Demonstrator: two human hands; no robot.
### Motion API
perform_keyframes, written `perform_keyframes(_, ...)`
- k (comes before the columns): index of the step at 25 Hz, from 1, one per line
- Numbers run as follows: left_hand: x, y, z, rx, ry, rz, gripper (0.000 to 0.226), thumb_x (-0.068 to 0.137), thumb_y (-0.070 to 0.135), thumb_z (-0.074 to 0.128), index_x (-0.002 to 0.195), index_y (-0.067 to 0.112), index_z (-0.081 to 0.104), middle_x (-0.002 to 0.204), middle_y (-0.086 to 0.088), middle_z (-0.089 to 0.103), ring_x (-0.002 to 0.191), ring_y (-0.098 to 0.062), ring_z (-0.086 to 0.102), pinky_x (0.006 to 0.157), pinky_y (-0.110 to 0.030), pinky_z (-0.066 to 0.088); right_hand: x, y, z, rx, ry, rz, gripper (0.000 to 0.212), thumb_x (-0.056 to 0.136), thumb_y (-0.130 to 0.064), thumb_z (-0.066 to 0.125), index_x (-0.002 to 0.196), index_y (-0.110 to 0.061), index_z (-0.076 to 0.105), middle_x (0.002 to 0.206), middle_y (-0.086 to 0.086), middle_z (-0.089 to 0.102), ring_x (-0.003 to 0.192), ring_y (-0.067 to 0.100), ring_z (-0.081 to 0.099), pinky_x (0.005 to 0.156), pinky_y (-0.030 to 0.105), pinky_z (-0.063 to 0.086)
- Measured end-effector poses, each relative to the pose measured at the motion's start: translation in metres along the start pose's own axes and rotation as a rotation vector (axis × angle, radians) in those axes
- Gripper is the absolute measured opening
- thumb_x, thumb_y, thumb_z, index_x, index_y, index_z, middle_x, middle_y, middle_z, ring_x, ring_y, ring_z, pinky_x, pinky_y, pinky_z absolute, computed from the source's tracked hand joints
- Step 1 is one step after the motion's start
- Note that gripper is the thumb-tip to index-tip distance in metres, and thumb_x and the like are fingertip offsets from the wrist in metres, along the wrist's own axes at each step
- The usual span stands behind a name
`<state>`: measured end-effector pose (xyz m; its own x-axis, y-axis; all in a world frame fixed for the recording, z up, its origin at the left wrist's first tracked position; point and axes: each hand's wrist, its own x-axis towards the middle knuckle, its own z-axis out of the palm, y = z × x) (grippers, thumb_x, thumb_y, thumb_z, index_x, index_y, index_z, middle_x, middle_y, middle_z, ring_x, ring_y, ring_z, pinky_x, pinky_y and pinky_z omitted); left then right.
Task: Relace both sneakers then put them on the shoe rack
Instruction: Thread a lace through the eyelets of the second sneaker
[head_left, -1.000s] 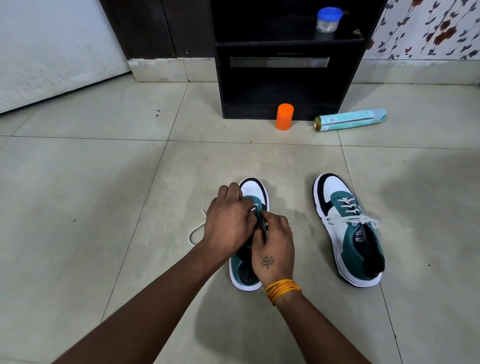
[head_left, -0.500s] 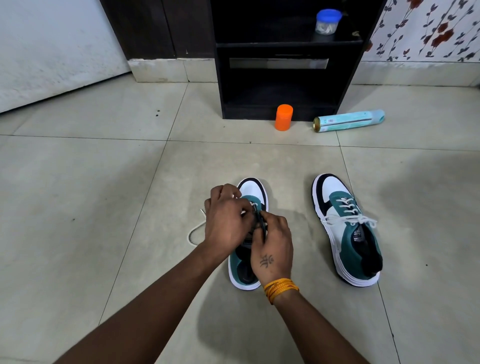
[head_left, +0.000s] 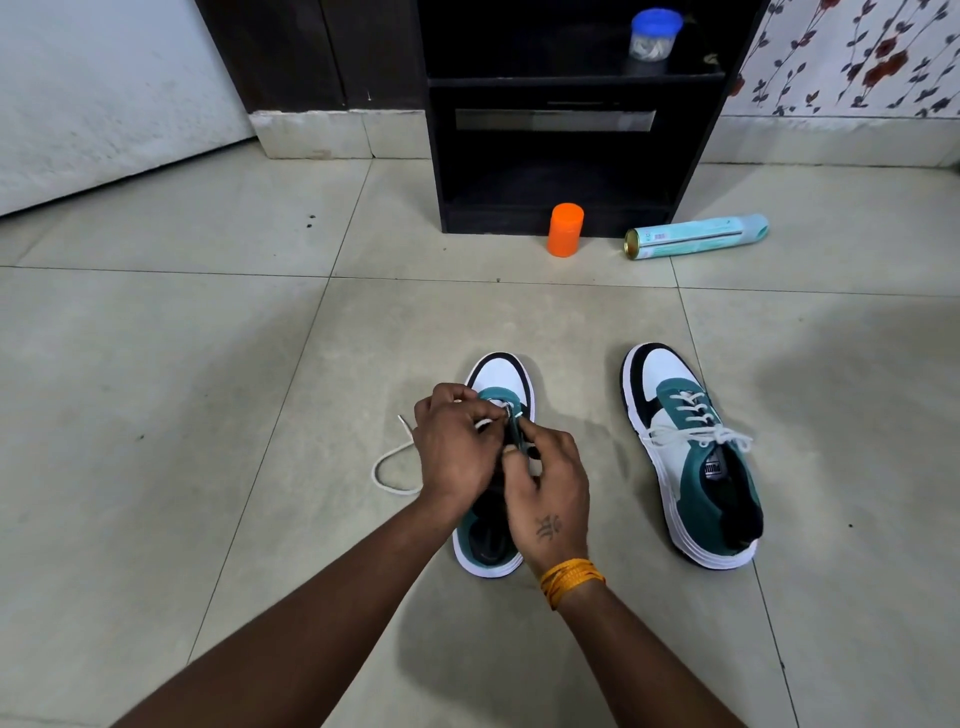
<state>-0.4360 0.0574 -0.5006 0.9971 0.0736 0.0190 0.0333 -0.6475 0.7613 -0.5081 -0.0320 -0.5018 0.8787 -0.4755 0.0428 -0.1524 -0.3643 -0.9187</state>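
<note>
Single head-worn wide-angle view, looks forward and down from above. Tiled floor (head_left: 156, 415) fills most of frame, both forearms enter from bottom edge, near. Black shoe rack (head_left: 566, 156) at top, farther off. No second view.

Both forearms are bare; no sleeves are visible on either arm. The right wrist carries a band of orange-yellow thread (head_left: 571, 581), wound in several strands and sitting just below the hand. The back of the right hand (head_left: 548, 493) bears a small dark tattoo (head_left: 548, 527), made of a few short curved strokes crossed by a line. The left hand (head_left: 457, 447) shows no rings, bands or markings. No watch or glove is worn on either hand.
</note>
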Motion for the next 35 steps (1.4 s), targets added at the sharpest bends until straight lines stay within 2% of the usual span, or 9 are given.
perform_keyframes(4, -0.003, -0.002, 0.003, -0.016, 0.041, 0.011, 0.011, 0.087, 0.02, 0.079, 0.087, 0.03, 0.082, 0.112, 0.009, 0.06, 0.117, -0.021, 0.049, 0.095, -0.026, 0.036, 0.023, 0.01, -0.01, 0.008, 0.001, 0.012, 0.035, 0.091, -0.023, 0.047, 0.116, -0.029, 0.071, 0.096, -0.007, 0.075, 0.089, 0.016, 0.069, 0.084, 0.034, 0.054)
perform_keyframes(8, -0.008, -0.004, 0.003, -0.078, 0.043, 0.062, 0.014, 0.085, 0.018, 0.078, 0.089, 0.031, 0.081, 0.112, 0.008, 0.06, 0.113, -0.017, 0.048, 0.101, -0.038, 0.044, 0.054, 0.013, -0.019, -0.287, -0.18, -0.297, 0.016, 0.095, -0.019, 0.057, 0.101, -0.028, 0.069, 0.095, -0.009, 0.072, 0.085, 0.018, 0.067, 0.074, 0.038, 0.055)
perform_keyframes(10, -0.012, -0.003, -0.002, -0.088, 0.089, 0.096, 0.016, 0.084, 0.019, 0.077, 0.094, 0.031, 0.079, 0.115, 0.007, 0.059, 0.114, -0.018, 0.048, 0.101, -0.042, 0.045, 0.061, 0.011, -0.022, -0.466, -0.215, -0.362, 0.012, 0.097, -0.026, 0.051, 0.098, -0.026, 0.063, 0.098, -0.004, 0.068, 0.086, 0.026, 0.065, 0.069, 0.039, 0.052)
perform_keyframes(13, -0.028, -0.01, -0.012, -0.022, 0.171, 0.24, 0.022, 0.088, 0.026, 0.076, 0.107, 0.022, 0.066, 0.118, 0.004, 0.053, 0.11, -0.02, 0.05, 0.095, -0.038, 0.046, 0.063, 0.017, -0.034, -0.668, -0.163, -0.286, 0.015, 0.096, -0.027, 0.044, 0.097, -0.018, 0.056, 0.098, 0.006, 0.064, 0.085, 0.035, 0.065, 0.067, 0.041, 0.051)
perform_keyframes(17, -0.054, -0.018, -0.016, -0.058, 0.144, 0.213, 0.024, 0.098, 0.035, 0.069, 0.094, 0.02, 0.051, 0.095, 0.007, 0.052, 0.086, -0.017, 0.053, 0.073, -0.041, 0.05, 0.06, 0.021, -0.047, -0.967, -0.231, -0.068, 0.015, 0.092, -0.015, 0.053, 0.104, -0.009, 0.061, 0.105, 0.014, 0.068, 0.097, 0.037, 0.068, 0.071, 0.036, 0.049)
perform_keyframes(22, -0.052, -0.021, -0.016, -0.096, 0.147, 0.188, 0.023, 0.095, 0.034, 0.073, 0.09, 0.023, 0.053, 0.088, 0.011, 0.055, 0.082, -0.014, 0.056, 0.07, -0.038, 0.049, 0.049, -0.003, -0.028, -0.831, -0.317, -0.39, 0.016, 0.101, -0.026, 0.049, 0.111, -0.019, 0.059, 0.098, 0.007, 0.069, 0.085, 0.038, 0.069, 0.064, 0.037, 0.046)
perform_keyframes(27, -0.056, -0.033, -0.018, -0.119, 0.142, 0.199, 0.021, 0.097, 0.041, 0.068, 0.098, 0.023, 0.057, 0.096, 0.012, 0.058, 0.087, -0.015, 0.058, 0.072, -0.041, 0.052, 0.058, 0.014, -0.039, -0.786, -0.331, -0.287, 0.018, 0.096, -0.031, 0.045, 0.092, -0.017, 0.056, 0.093, 0.009, 0.066, 0.084, 0.039, 0.065, 0.062, 0.035, 0.036)
perform_keyframes(31, -0.057, -0.036, -0.018, -0.108, 0.138, 0.229, 0.021, 0.099, 0.042, 0.066, 0.101, 0.023, 0.058, 0.099, 0.013, 0.059, 0.091, -0.015, 0.06, 0.072, -0.04, 0.053, 0.057, 0.006, -0.037, -0.579, -0.322, -0.35, 0.019, 0.102, -0.031, 0.05, 0.114, -0.023, 0.062, 0.096, 0.006, 0.073, 0.087, 0.033, 0.066, 0.066, 0.037, 0.046)
perform_keyframes(35, -0.058, -0.034, -0.018, -0.122, 0.135, 0.228, 0.021, 0.1, 0.043, 0.065, 0.102, 0.022, 0.059, 0.099, 0.013, 0.058, 0.091, -0.015, 0.059, 0.072, -0.039, 0.053, 0.06, 0.002, -0.033, -0.583, -0.304, -0.44, 0.018, 0.102, -0.032, 0.052, 0.115, -0.024, 0.061, 0.099, 0.005, 0.071, 0.085, 0.033, 0.065, 0.063, 0.036, 0.044)
